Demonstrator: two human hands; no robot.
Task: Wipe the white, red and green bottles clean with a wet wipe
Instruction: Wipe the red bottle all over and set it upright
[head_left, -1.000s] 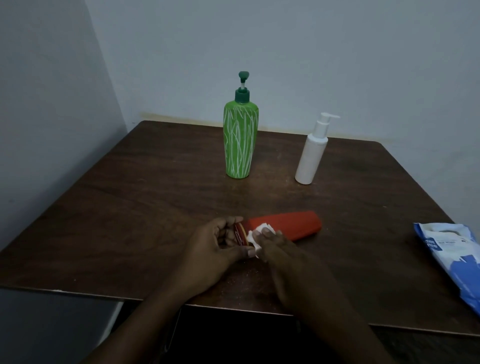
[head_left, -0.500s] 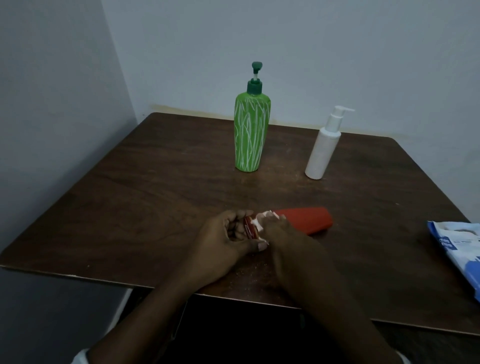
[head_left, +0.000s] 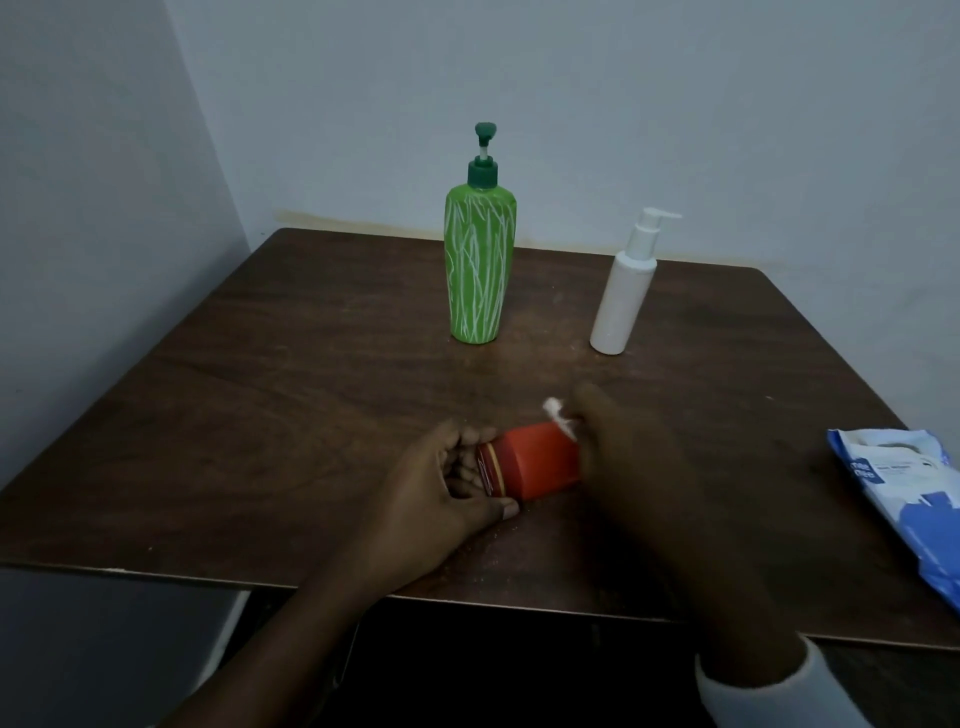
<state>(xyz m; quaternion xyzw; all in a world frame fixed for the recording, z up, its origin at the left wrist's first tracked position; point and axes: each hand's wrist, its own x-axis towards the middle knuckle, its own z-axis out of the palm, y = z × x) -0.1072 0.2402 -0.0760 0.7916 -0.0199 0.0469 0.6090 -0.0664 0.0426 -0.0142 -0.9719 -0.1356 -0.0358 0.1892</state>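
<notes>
The red bottle lies on its side near the front of the brown table. My left hand grips its cap end with curled fingers. My right hand covers the far part of the bottle and holds a crumpled white wet wipe against it; only a bit of the wipe shows above the fingers. The green pump bottle with white streaks stands upright at the back centre. The white pump bottle stands to its right.
A blue and white pack of wet wipes lies at the table's right edge. The table sits in a corner, with pale walls behind it and to its left. Small crumbs dot the wood in front of the red bottle.
My right hand has slid the wipe along the red bottle from the cap end toward its far end. The left hand keeps its grip on the cap end.
</notes>
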